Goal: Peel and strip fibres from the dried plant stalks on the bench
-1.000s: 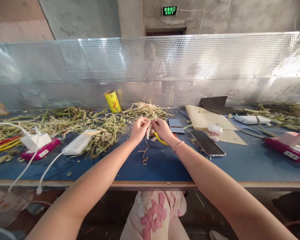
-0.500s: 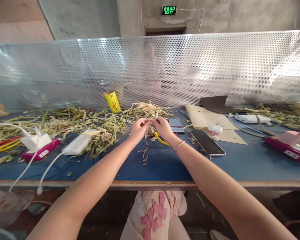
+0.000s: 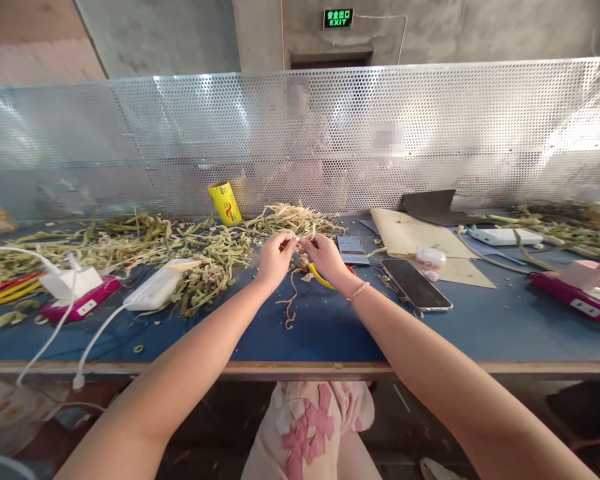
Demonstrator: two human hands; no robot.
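Over the middle of the table, my left hand (image 3: 274, 259) and my right hand (image 3: 326, 259) meet at their fingertips. Both are closed in a pinch around a small pale piece of plant strip (image 3: 297, 239), most of it hidden by the fingers. A light end (image 3: 314, 231) sticks up by my right hand. Beneath that hand lies a tool with a curved yellow handle (image 3: 321, 277), its working end covered. A thin dried curly strand (image 3: 291, 307) rests on the blue tabletop (image 3: 310, 340) below my hands.
Heaps of dried plant strips (image 3: 210, 267) spread left and behind. A yellow tube (image 3: 225, 203) leans there. White charger (image 3: 157, 285) and power strip (image 3: 83, 300) are left; phone (image 3: 415, 285), earbud case (image 3: 430, 257) and paper (image 3: 410, 233) right. A perforated metal screen (image 3: 190, 133) stands behind.
The pale strip hanging below my left fingers no longer shows there. A small white bit now shows between the fingertips. Both hands have stayed nearly in place.
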